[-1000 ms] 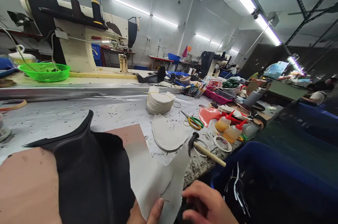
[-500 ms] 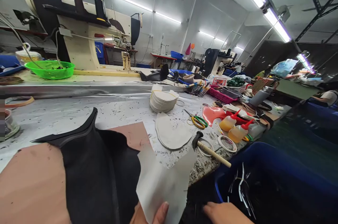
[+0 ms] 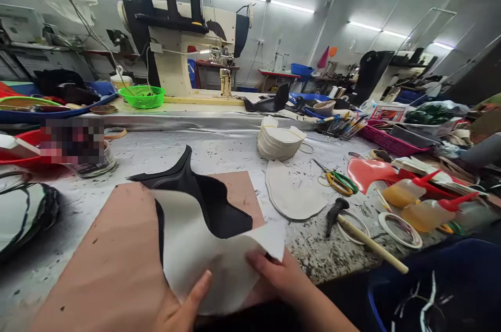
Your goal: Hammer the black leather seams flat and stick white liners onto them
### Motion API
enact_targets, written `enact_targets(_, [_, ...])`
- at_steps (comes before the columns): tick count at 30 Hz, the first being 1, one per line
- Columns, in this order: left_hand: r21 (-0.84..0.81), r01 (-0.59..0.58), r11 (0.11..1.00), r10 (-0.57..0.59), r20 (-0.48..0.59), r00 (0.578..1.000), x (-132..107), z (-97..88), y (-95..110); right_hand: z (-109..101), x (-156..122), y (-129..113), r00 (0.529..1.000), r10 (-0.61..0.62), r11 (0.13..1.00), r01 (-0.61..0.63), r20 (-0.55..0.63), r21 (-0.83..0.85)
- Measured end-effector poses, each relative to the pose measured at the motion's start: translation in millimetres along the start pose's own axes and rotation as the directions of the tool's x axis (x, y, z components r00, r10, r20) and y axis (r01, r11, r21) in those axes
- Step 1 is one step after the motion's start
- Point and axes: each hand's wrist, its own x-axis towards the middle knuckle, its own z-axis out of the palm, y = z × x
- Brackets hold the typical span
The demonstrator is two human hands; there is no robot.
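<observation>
A thin off-white cut sheet (image 3: pixel 211 259) is held between both hands at the near side of the table. My left hand (image 3: pixel 180 300) grips its lower left edge, thumb on top and fingers hidden beneath. My right hand (image 3: pixel 277 274) pinches its right side, where a corner curls up. Behind and partly under the sheet lies a black shaped leather piece (image 3: pixel 227 212), on pinkish-brown backing sheets (image 3: pixel 117 248). A similar white cut piece (image 3: pixel 293 191) lies flat beyond, near a banded stack of white pieces (image 3: pixel 277 141).
At right lie a wooden-handled hammer (image 3: pixel 368 238), scissors (image 3: pixel 340 181), a tape roll (image 3: pixel 400 229) and red-tipped glue bottles (image 3: pixel 405 191). A blue bin (image 3: pixel 376 295) stands below the table edge. A sewing machine (image 3: pixel 172 60) stands at the back; a dark-edged stack (image 3: pixel 43 217) sits left.
My right hand has come from beside the blue bin onto the sheet's right side. The sheet has moved left over the black leather piece. The view has turned left.
</observation>
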Motion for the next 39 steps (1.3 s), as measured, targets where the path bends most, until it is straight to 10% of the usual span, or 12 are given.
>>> enact_targets(4, [-0.087, 0.065, 0.994, -0.067, -0.019, 0.998, 9.0, -7.0, 7.9, 8.2, 23.1, -9.0, 0.993, 0.015, 0.930, 0.028, 0.115, -0.366])
enact_targets(7, [0.209, -0.033, 0.977, 0.029, 0.021, 0.999, 16.5, -22.3, 12.4, 6.4, 25.5, -13.9, 0.991, 0.027, 0.860, 0.044, 0.131, -0.509])
enact_targets(11, [0.690, -0.331, 0.644, 0.321, 0.150, 0.935, 30.3, -44.9, 19.2, 7.1, 22.4, -16.8, 0.994, 0.063, 0.796, 0.005, 0.091, -0.606])
enact_targets(15, [0.816, -0.426, 0.392, 0.397, 0.268, 0.878, 38.6, -49.1, 26.8, 12.1, 20.3, -18.1, 0.995, 0.078, 0.716, -0.012, 0.062, -0.698])
enact_targets(31, [0.853, -0.423, 0.305, 0.359, 0.308, 0.881, 38.8, -43.2, 28.1, 17.7, 21.5, -21.4, 0.992, 0.111, 0.626, -0.022, 0.061, -0.779])
enact_targets(35, [0.875, -0.481, 0.048, 0.504, 0.395, 0.768, 40.1, -50.7, 24.0, 21.9, 17.7, -17.3, 0.996, 0.081, 0.550, -0.019, 0.031, -0.835])
enact_targets(39, [0.855, -0.348, -0.384, 0.738, 0.511, 0.441, 32.4, -55.6, 16.1, 21.0, 17.1, -15.4, 1.000, -0.006, 0.551, 0.000, -0.003, -0.835])
